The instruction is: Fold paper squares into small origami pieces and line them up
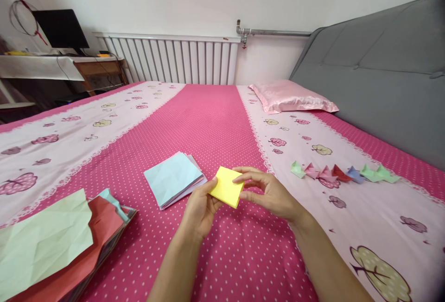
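Observation:
Both of my hands hold a folded yellow paper square (pixel 225 186) just above the pink dotted bedsheet. My left hand (pixel 200 207) pinches its left edge, thumb on top. My right hand (pixel 269 193) grips the right edge, fingers curled over the top corner. A small stack of square papers (pixel 173 178) with a light blue sheet on top lies just left of my hands. A row of several small folded paper figures (pixel 342 173) in green, pink, red and blue lies on the sheet to the right.
At the lower left lies a pile of crumpled larger sheets (pixel 52 242), pale green over red. A pink pillow (pixel 292 97) rests by the grey headboard (pixel 382 70). A white radiator (pixel 174 60) and a desk (pixel 62 63) with a monitor stand beyond the bed.

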### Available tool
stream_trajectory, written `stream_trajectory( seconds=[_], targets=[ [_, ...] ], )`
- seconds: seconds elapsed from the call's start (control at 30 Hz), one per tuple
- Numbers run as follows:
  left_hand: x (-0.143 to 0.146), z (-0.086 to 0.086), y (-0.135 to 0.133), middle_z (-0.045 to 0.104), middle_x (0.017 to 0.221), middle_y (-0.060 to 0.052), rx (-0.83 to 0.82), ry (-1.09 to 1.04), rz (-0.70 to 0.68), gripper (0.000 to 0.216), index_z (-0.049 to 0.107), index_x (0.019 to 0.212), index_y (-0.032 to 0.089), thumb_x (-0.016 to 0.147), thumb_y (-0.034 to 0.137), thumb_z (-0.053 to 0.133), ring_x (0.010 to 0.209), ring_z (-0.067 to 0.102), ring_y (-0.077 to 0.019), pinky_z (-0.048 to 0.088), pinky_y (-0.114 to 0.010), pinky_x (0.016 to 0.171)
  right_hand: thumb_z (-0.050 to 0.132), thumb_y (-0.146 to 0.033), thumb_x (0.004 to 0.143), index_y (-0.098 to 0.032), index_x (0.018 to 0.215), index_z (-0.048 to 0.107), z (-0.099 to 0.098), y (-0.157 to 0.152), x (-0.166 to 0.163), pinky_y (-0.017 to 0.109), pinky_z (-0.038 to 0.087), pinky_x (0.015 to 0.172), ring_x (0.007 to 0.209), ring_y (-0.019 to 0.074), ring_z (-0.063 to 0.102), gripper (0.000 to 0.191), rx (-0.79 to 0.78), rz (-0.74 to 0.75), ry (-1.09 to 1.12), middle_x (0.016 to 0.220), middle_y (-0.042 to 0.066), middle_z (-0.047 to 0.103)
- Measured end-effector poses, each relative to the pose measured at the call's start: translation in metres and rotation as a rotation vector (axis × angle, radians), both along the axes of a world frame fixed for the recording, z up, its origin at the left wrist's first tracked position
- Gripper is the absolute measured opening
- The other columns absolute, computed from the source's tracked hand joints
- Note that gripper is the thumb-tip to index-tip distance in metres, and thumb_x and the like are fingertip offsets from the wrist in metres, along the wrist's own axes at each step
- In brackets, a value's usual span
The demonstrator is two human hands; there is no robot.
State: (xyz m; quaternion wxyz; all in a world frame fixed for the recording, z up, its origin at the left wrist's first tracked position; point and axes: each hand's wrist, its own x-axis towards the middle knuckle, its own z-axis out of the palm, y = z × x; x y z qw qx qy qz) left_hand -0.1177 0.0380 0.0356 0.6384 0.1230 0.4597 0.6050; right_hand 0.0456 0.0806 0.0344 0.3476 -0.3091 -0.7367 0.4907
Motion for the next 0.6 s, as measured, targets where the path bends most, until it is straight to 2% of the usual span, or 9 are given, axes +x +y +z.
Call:
stream_trajectory(
  seconds=[0.27,0.6],
  targets=[
    [-0.0006,-0.0041,0.0021,0.067,0.077,-0.012,-0.018,-0.03,-0.022,0.015,0.057,0.089,0.004,0.079,0.012,0.05,0.06,0.064,-0.0142,0.053,-0.02,0.053,0.06,-0.032,0.075,-0.026,0.093,0.065,-0.0019,0.0008,-0.0013,0.037,0.044,0.088,0.11,0.02,0.049,0.019,0.014,-0.022,0.007,0.122,0.004,0.049],
    [-0.0006,-0.0031,0.0032,0.067,0.074,-0.012,-0.027,-0.082,-0.04,0.016,0.057,0.09,0.003,0.08,0.012,0.048,0.06,0.064,-0.015,0.054,-0.021,0.054,0.062,-0.031,0.073,-0.025,0.094,0.065,-0.0014,0.0001,-0.0021,0.037,0.045,0.087,0.106,0.0202,0.051,0.021,0.029,-0.004,0.012,0.123,0.006,0.048]
  ],
)
